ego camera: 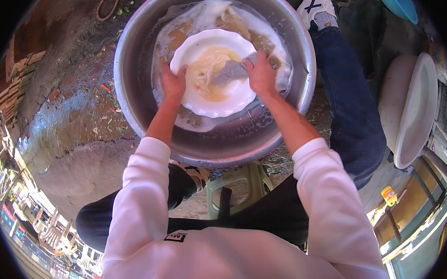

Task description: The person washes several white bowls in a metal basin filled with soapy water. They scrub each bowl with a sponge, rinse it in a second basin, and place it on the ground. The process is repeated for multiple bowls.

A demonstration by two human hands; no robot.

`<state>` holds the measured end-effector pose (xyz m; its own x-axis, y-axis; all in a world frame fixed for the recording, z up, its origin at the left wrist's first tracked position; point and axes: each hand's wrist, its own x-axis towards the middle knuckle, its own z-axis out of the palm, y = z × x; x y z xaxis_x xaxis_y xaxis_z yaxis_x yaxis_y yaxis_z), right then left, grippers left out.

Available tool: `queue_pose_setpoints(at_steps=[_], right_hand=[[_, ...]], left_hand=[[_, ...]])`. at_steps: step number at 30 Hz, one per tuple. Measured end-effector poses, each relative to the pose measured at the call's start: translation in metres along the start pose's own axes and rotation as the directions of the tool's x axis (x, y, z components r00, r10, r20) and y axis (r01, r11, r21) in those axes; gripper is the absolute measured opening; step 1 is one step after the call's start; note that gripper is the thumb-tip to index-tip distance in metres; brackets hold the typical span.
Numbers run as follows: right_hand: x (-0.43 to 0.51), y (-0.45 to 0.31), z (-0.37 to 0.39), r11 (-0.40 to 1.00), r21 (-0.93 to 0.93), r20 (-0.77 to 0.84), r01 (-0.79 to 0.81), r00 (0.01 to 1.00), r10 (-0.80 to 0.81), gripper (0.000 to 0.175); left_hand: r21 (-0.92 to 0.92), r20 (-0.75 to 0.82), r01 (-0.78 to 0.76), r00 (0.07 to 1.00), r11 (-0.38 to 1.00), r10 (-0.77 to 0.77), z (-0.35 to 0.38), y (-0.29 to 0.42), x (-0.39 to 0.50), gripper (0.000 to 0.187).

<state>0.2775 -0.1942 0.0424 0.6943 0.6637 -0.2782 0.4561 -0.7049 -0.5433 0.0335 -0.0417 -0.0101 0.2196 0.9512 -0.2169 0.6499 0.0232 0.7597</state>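
Note:
A large round metal basin (211, 142) holds murky, foamy water. Over the water is a white dish with a scalloped rim (199, 38), with yellowish liquid and small food bits in it. My left hand (174, 83) grips the dish's left edge, thumb on the inner side. At the dish's right side, my right hand (262, 74) is closed on a grey cloth (231, 71), part of which lies in the liquid inside the dish. Some cloth also shows beyond the fingers, near the basin's right wall.
A green plastic stool (214, 200) stands below the basin's near edge. To the right, a white oval tub (417, 113) leans on its side; a blue basin (402, 8) is at the upper right. A rope loop (109, 2) and food scraps lie on the wet ground at left.

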Motion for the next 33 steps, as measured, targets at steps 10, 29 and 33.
queue_pose_setpoints(at_steps=[10, 29, 33], right_hand=[[-0.131, -0.033, 0.067, 0.738, 0.36, -0.064, -0.571, 0.774, 0.63, 0.052], [0.139, -0.058, 0.027, 0.702, -0.06, 0.303, 0.709, 0.683, -0.664, 0.054], [0.104, -0.025, 0.014, 0.882, -0.071, 0.189, 0.466, 0.874, -0.447, 0.052]], left_hand=[[-0.301, -0.242, 0.403, 0.845, 0.864, -0.478, 0.007, -0.036, -0.105, 0.061], [0.047, 0.109, -0.062, 0.992, 0.997, 0.057, 0.002, -0.009, 0.043, 0.046], [-0.053, 0.03, 0.034, 0.999, 0.998, -0.033, 0.003, -0.019, 0.015, 0.043]])
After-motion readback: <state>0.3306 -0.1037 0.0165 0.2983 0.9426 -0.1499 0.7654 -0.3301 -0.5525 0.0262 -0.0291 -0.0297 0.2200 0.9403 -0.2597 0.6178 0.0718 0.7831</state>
